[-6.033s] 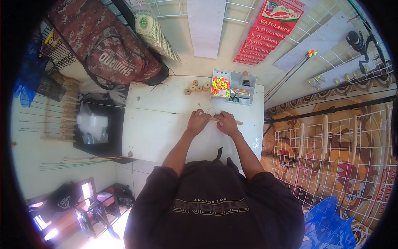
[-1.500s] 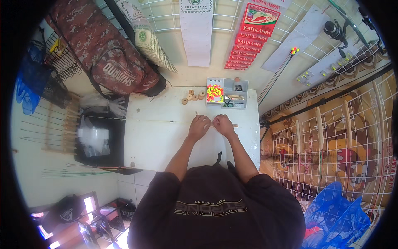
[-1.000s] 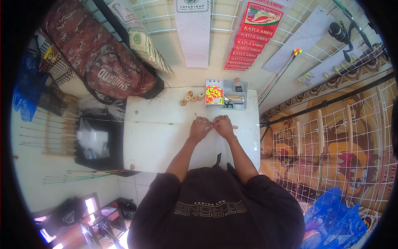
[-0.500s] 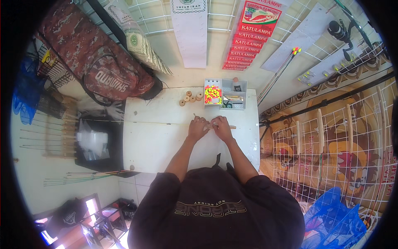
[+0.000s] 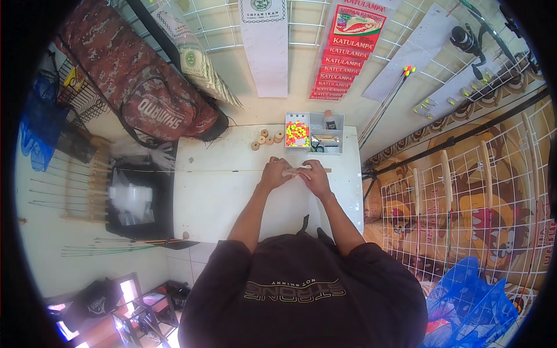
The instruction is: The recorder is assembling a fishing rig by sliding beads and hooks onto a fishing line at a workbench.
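Over the white table (image 5: 220, 203), my left hand (image 5: 275, 173) and my right hand (image 5: 315, 177) close around the handle end of a thin fishing rod. The slim shaft of the fishing rod (image 5: 232, 171) runs off to the left, and its pale wooden butt shows just right of my right hand. Between my fingertips is a small pale piece (image 5: 288, 171), too blurred to name. Beyond my hands lie several round wooden spools (image 5: 262, 140). A grey divided tray (image 5: 342, 142) stands beside them, with red and yellow beads (image 5: 297, 134) and a small bottle (image 5: 330, 119).
A camouflage rod bag (image 5: 156, 110) leans at the back left. Left of the table is a black box (image 5: 119, 217) with clear plastic bags. Wire racks hold rods on both sides; red packets (image 5: 342, 64) and a reel (image 5: 464, 39) hang at the back.
My right hand has turned and its fingers have spread a little along the handle. My left hand has shifted slightly left. The view has tilted a little.
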Demonstrator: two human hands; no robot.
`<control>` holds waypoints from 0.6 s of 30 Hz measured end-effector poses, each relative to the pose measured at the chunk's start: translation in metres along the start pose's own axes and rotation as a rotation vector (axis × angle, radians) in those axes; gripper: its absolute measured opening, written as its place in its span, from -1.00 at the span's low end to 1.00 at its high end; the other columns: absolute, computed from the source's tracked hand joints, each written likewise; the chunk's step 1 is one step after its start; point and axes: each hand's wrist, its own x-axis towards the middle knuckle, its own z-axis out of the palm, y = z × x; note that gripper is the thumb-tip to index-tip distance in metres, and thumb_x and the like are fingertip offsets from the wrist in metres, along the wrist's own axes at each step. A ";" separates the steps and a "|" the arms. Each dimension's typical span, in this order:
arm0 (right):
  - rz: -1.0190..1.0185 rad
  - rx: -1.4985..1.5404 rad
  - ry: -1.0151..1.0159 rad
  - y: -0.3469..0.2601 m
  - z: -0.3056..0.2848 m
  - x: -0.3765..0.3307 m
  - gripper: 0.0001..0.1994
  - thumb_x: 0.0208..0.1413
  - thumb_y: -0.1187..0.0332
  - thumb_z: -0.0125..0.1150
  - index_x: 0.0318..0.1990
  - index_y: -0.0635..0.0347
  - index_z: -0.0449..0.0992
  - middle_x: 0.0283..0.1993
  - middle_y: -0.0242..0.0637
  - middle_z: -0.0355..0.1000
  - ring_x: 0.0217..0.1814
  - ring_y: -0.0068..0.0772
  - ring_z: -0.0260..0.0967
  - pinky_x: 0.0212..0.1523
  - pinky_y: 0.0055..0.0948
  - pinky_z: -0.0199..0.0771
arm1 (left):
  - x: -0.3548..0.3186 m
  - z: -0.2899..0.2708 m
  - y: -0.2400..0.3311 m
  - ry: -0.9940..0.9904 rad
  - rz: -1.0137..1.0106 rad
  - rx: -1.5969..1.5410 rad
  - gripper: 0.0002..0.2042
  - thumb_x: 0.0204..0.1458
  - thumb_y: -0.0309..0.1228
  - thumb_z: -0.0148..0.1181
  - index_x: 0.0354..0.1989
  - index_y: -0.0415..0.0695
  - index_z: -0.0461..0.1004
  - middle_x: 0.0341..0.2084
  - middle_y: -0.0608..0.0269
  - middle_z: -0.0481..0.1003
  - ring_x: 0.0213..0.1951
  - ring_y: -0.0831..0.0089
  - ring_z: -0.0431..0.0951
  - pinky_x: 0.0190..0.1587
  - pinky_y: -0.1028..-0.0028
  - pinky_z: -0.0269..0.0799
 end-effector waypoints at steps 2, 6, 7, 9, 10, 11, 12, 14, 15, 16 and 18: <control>-0.005 0.008 -0.001 0.000 -0.004 0.003 -0.85 -0.12 0.44 0.29 -0.32 0.11 0.60 -0.16 -0.27 0.36 -0.04 -0.20 0.28 -0.02 -0.31 0.33 | 0.004 -0.008 0.007 -0.014 -0.027 -0.010 -0.69 -0.22 -0.22 0.35 -0.28 -0.05 0.57 -0.21 0.33 0.48 0.00 0.19 0.29 0.03 0.26 0.31; -0.091 -0.062 -0.003 -0.004 -0.011 0.014 -0.86 -0.11 0.43 0.28 -0.33 0.11 0.60 -0.16 -0.29 0.36 -0.07 -0.22 0.28 -0.04 -0.32 0.34 | 0.007 -0.015 0.006 0.007 0.001 -0.034 -0.70 -0.22 -0.24 0.36 -0.26 -0.03 0.57 -0.21 0.32 0.47 0.02 0.18 0.27 0.08 0.27 0.28; -0.116 -0.078 -0.007 -0.004 -0.013 0.016 -0.87 -0.11 0.43 0.28 -0.34 0.11 0.60 -0.16 -0.29 0.35 -0.07 -0.22 0.28 -0.05 -0.32 0.34 | 0.009 -0.017 0.008 0.008 0.003 -0.034 -0.70 -0.22 -0.24 0.36 -0.26 -0.03 0.57 -0.21 0.32 0.47 0.02 0.18 0.27 0.08 0.27 0.28; -0.141 -0.096 -0.010 -0.004 -0.016 0.019 -0.88 -0.11 0.43 0.28 -0.35 0.11 0.60 -0.16 -0.29 0.35 -0.07 -0.22 0.28 -0.05 -0.32 0.34 | 0.010 -0.021 0.011 0.004 -0.002 -0.051 -0.69 -0.21 -0.22 0.35 -0.26 -0.02 0.57 -0.21 0.32 0.47 0.00 0.18 0.28 0.09 0.28 0.27; -0.134 -0.089 -0.031 -0.005 -0.016 0.020 -0.88 -0.11 0.44 0.27 -0.34 0.11 0.59 -0.16 -0.30 0.35 -0.07 -0.23 0.28 -0.05 -0.31 0.34 | 0.010 -0.020 0.009 0.007 -0.003 -0.050 -0.69 -0.21 -0.22 0.35 -0.26 -0.02 0.57 -0.21 0.32 0.47 0.00 0.18 0.28 0.09 0.28 0.27; -0.127 -0.082 -0.053 -0.005 -0.016 0.021 -0.88 -0.11 0.44 0.27 -0.34 0.11 0.58 -0.15 -0.30 0.35 -0.07 -0.23 0.28 -0.05 -0.31 0.34 | 0.010 -0.018 0.007 0.033 0.008 -0.063 -0.69 -0.21 -0.22 0.35 -0.26 -0.03 0.57 -0.22 0.32 0.48 -0.01 0.18 0.28 0.08 0.29 0.27; -0.130 -0.081 -0.054 -0.006 -0.015 0.022 -0.88 -0.11 0.44 0.27 -0.34 0.11 0.58 -0.15 -0.30 0.35 -0.07 -0.23 0.28 -0.05 -0.31 0.34 | 0.010 -0.016 0.005 0.058 0.019 -0.076 -0.69 -0.22 -0.22 0.36 -0.26 -0.03 0.57 -0.23 0.32 0.48 -0.02 0.19 0.28 0.08 0.29 0.27; -0.083 -0.139 -0.063 -0.004 -0.013 0.022 -0.86 -0.10 0.43 0.26 -0.32 0.10 0.55 -0.11 -0.30 0.32 -0.03 -0.19 0.25 0.00 -0.28 0.32 | 0.012 -0.015 0.005 0.069 0.049 -0.079 -0.69 -0.22 -0.21 0.36 -0.27 -0.04 0.57 -0.23 0.32 0.49 -0.03 0.19 0.29 0.07 0.31 0.27; -0.083 -0.141 -0.062 -0.003 -0.013 0.022 -0.86 -0.10 0.43 0.26 -0.32 0.10 0.55 -0.11 -0.30 0.32 -0.03 -0.19 0.25 0.00 -0.28 0.32 | 0.013 -0.015 0.005 0.079 0.078 -0.081 -0.69 -0.22 -0.21 0.36 -0.27 -0.04 0.57 -0.24 0.31 0.49 -0.03 0.20 0.29 0.06 0.32 0.26; -0.122 -0.187 -0.010 -0.002 -0.013 0.020 -0.85 -0.10 0.43 0.27 -0.31 0.09 0.54 -0.07 -0.29 0.31 0.03 -0.16 0.22 0.03 -0.25 0.30 | 0.013 -0.017 0.008 0.078 0.079 -0.083 -0.69 -0.22 -0.21 0.36 -0.27 -0.04 0.57 -0.24 0.31 0.49 -0.03 0.20 0.29 0.06 0.32 0.26; -0.160 -0.236 0.043 -0.001 -0.013 0.017 -0.84 -0.10 0.42 0.27 -0.30 0.07 0.54 -0.03 -0.29 0.29 0.09 -0.12 0.20 0.07 -0.23 0.27 | 0.014 -0.022 0.012 0.102 0.010 -0.119 -0.69 -0.21 -0.20 0.35 -0.27 -0.04 0.57 -0.25 0.33 0.50 -0.05 0.22 0.30 0.05 0.35 0.27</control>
